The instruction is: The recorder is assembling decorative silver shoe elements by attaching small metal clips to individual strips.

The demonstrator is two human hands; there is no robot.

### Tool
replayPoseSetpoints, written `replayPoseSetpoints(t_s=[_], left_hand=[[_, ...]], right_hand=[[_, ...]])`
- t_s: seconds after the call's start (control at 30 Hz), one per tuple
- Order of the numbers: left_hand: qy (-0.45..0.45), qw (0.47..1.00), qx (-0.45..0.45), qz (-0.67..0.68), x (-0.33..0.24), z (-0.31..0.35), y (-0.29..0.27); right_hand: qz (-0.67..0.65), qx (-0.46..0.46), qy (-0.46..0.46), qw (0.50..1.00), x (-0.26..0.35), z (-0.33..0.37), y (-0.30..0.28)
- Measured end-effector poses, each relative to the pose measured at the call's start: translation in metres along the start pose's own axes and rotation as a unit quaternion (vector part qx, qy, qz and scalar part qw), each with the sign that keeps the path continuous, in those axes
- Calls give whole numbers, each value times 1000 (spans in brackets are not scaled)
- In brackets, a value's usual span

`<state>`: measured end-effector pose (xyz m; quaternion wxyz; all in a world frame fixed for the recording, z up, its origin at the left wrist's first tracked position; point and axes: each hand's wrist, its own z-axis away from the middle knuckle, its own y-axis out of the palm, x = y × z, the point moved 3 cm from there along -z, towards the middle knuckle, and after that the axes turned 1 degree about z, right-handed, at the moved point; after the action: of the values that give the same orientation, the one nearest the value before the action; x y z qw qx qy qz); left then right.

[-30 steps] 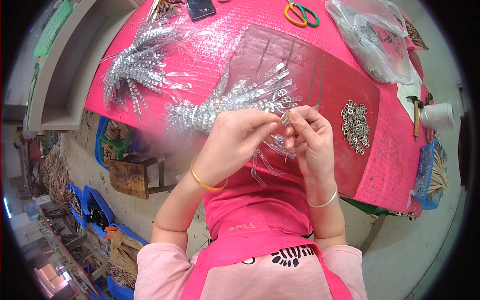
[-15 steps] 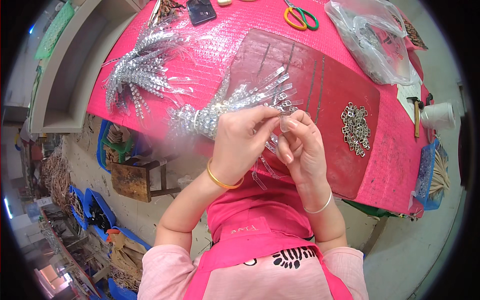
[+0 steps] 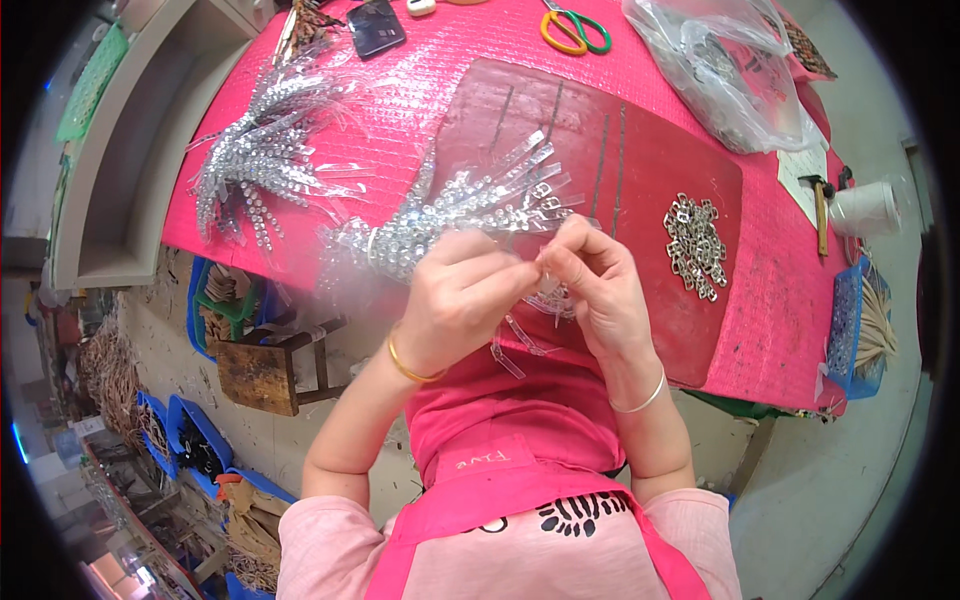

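Observation:
My left hand (image 3: 462,300) and my right hand (image 3: 602,285) meet fingertip to fingertip over the near edge of a dark red mat. Both are closed in a pinch on a clear plastic strap (image 3: 553,292), mostly hidden by the fingers. Just beyond them lies a bundle of clear straps set with silver rhinestones (image 3: 410,232), fanned out, several ends carrying small metal buckles (image 3: 545,198). A pile of loose silver buckles (image 3: 697,247) rests on the mat right of my right hand. At the far left lies a second rhinestone strap bundle (image 3: 245,150).
The dark red mat (image 3: 660,140) lies on a pink-covered table (image 3: 430,100). Scissors (image 3: 577,32), a dark phone-like slab (image 3: 376,28) and a clear plastic bag (image 3: 715,75) sit at the back. A hammer (image 3: 822,215), a white spool (image 3: 866,210) and a blue basket (image 3: 855,330) are to the right.
The view has shifted slightly. My fingertips have drawn closer together, and the clear piece seen between them earlier is now largely covered. The bundles and buckle pile keep their places on the table.

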<state>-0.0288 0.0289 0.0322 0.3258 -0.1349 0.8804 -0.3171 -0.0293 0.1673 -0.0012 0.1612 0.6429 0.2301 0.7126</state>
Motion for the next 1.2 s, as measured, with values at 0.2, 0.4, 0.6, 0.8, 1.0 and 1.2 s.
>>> replayPoseSetpoints(t_s=[0.2, 0.4, 0.6, 0.8, 1.0, 1.2], left_hand=[[32, 991, 81, 105, 1, 13, 9], [2, 982, 116, 151, 3, 5, 22], [42, 960, 272, 51, -11, 18, 11], [-11, 950, 308, 52, -2, 24, 11], [-35, 953, 283, 104, -3, 25, 8], [-34, 988, 143, 38, -1, -8, 17]], right_hand=[[96, 5, 19, 995, 0, 15, -19], [199, -41, 2, 979, -5, 14, -24], [560, -154, -144, 802, 61, -16, -92], [759, -75, -111, 637, 83, -31, -141], [700, -133, -161, 683, 79, -21, -150], [369, -161, -73, 913, 77, 1, -132]])
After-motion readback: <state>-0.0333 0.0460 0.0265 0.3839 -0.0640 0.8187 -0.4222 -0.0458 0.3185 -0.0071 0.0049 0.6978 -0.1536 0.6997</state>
